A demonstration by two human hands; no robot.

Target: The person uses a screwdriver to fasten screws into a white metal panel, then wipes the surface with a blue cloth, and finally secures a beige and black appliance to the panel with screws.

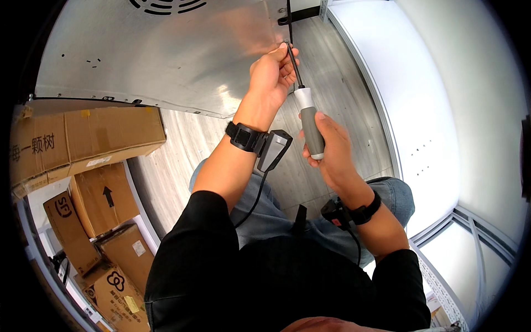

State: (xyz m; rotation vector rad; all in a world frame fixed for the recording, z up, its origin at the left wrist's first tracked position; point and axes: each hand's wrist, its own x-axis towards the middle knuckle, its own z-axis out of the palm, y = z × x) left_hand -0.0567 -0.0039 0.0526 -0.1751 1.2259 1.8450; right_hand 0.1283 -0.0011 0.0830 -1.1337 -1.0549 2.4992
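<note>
My right hand (331,145) is wrapped round the grey and white handle of a screwdriver (311,122). Its dark shaft points up and slightly left, to the edge of a large metal panel (182,61). At the shaft's tip my left hand (270,71) has its thumb and fingers pinched together, close against the panel's right edge. Whether those fingers grip the shaft or a small fastener is too small to tell. Slots are cut in the panel near its top, and small screws run along its lower edge.
Cardboard boxes (110,135) are stacked on a shelf at the left. To the right stands a white panel with a metal frame (398,105). Wood-look floor (345,72) shows between. Cables hang from the devices strapped to both my wrists.
</note>
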